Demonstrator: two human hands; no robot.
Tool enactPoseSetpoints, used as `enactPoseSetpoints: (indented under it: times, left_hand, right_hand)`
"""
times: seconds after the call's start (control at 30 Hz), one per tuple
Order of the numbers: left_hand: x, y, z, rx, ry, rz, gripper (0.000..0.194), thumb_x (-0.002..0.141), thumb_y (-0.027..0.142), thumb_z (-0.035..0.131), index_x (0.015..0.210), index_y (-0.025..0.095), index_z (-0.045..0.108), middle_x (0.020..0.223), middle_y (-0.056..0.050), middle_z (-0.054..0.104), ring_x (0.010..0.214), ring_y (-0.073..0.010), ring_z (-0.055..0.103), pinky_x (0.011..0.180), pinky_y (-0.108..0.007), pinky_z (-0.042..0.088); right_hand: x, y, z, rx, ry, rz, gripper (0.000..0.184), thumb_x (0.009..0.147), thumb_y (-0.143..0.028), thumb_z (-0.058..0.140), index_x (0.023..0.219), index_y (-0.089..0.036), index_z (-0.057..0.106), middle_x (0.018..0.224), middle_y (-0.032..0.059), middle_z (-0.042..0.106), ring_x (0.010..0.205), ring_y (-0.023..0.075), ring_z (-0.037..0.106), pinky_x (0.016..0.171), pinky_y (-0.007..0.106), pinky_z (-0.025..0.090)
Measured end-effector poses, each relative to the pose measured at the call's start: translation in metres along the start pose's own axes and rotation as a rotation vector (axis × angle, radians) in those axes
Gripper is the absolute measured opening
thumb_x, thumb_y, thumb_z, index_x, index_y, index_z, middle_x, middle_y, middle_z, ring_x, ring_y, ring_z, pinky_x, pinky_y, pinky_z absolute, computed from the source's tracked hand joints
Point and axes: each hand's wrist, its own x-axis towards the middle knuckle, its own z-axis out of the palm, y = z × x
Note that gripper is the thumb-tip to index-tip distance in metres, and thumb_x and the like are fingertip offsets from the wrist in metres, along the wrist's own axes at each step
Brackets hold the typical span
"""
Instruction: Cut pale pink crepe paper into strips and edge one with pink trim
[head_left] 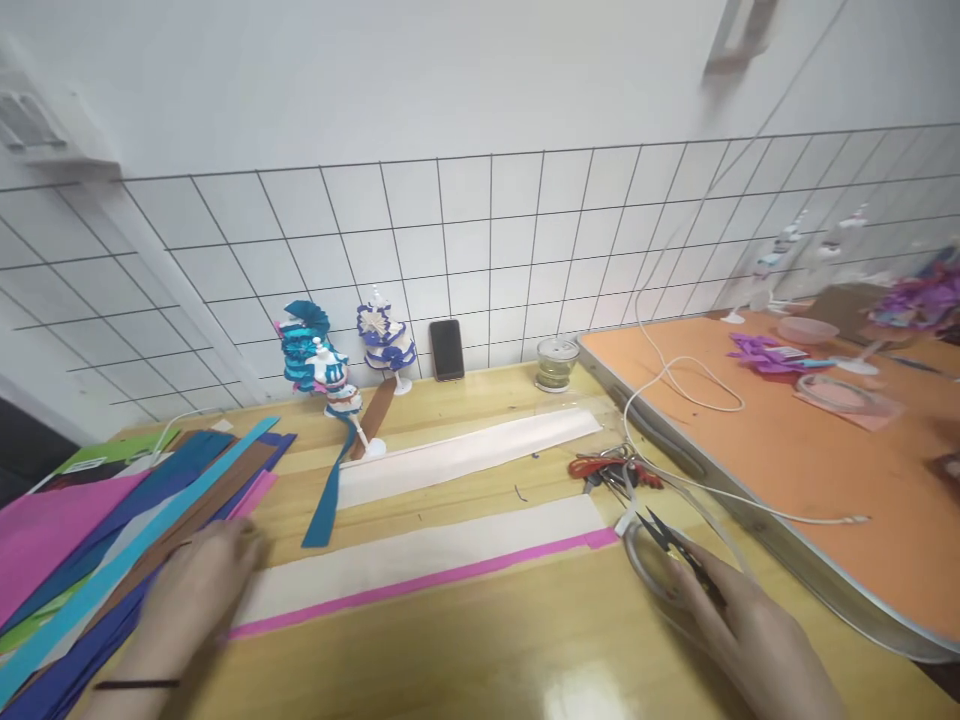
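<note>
My right hand (742, 620) is closed around small black scissors (675, 555), their blades parted and pointing up and left. Close by the blades is the right end of a long white strip with a pink edge (420, 570), lying flat on the table. A roll of clear tape (649, 560) rests under the scissors. At the strip's left end, my left hand (199, 580) is curled, back upward, and slightly blurred. Its fingertips are hidden, so what they hold cannot be made out. A short pink strip (255, 495) shows just beyond that hand.
Coloured paper strips (135, 540) are piled at left. Behind lie a second white strip (472, 455), a teal strip (322, 500) and red-handled tools (611, 470). Decorated stands (330, 375), a phone (448, 350) and a glass jar (556, 363) line the wall. A white cable (720, 490) crosses the orange table.
</note>
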Motion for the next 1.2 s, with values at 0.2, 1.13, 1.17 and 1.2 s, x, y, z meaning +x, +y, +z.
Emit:
enactPoseSetpoints:
  times: [0.2,1.13,1.17,1.2]
  left_hand:
    - [-0.01,0.147,0.023,-0.275,-0.08,0.495,0.024,0.081,0.033,0.041,0.081,0.019,0.061,0.086,-0.008,0.062,0.085,-0.0223,0.053,0.079,-0.033,0.038]
    - [-0.026,0.363,0.062,-0.48,-0.567,0.709,0.028,0.063,0.039,0.062,0.083,0.019,0.059,0.081,-0.003,0.062,0.069,-0.0164,0.056,0.053,-0.023,0.038]
    - [-0.027,0.364,0.061,-0.476,-0.571,0.71,0.034,0.06,0.04,0.065,0.086,0.019,0.058,0.084,-0.004,0.062,0.071,-0.0175,0.057,0.053,-0.023,0.038]
    - [-0.028,0.366,0.06,-0.462,-0.575,0.71,0.04,0.057,0.041,0.067,0.089,0.02,0.058,0.086,-0.004,0.062,0.073,-0.0185,0.057,0.053,-0.024,0.038]
  right_hand:
    - [-0.015,-0.019,0.001,0.104,-0.076,-0.048,0.042,0.084,-0.049,0.037,0.109,-0.022,0.057,0.108,0.006,0.064,0.097,0.024,0.06,0.075,0.03,0.051]
    - [-0.047,-0.028,0.015,0.245,0.06,-0.343,0.03,0.085,-0.04,0.041,0.106,-0.024,0.055,0.102,0.0024,0.067,0.09,0.0179,0.063,0.07,0.025,0.053]
    - [-0.047,-0.028,0.015,0.251,0.059,-0.343,0.03,0.085,-0.04,0.041,0.106,-0.024,0.055,0.102,0.0022,0.067,0.09,0.0178,0.063,0.071,0.025,0.053]
    - [-0.047,-0.028,0.015,0.256,0.06,-0.343,0.03,0.085,-0.04,0.041,0.106,-0.024,0.055,0.102,0.0021,0.067,0.091,0.0178,0.063,0.071,0.025,0.053]
